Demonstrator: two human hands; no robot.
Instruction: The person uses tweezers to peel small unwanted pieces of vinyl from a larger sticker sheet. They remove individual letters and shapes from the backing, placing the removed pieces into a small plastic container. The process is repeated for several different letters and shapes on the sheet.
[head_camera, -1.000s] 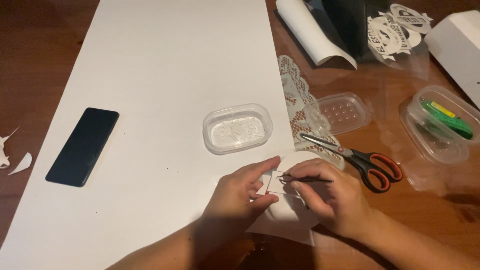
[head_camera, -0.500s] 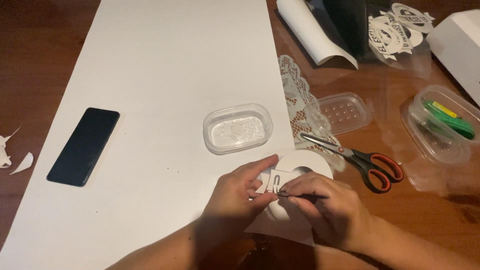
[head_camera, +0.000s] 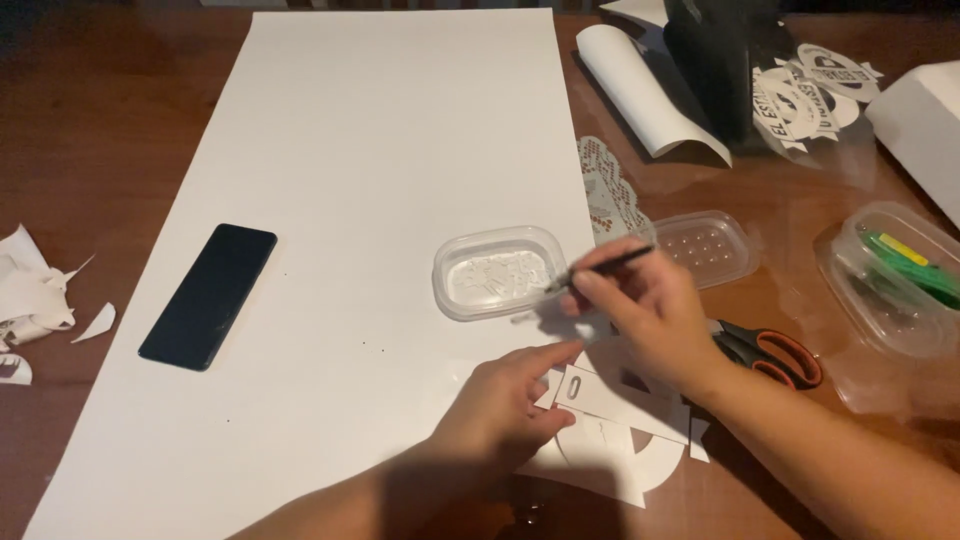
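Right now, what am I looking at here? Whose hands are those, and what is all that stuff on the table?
The picture comes from a camera worn on a person's head, looking down at their own two bare hands. There is no machine. The left hand presses down a white cut-out paper piece. The right hand holds a thin dark tool, like a pen, with its tip over a clear plastic tub of small white scraps. A big white sheet covers the wooden table, and a dark phone lies on it. Scissors with orange and black handles lie by the right wrist.
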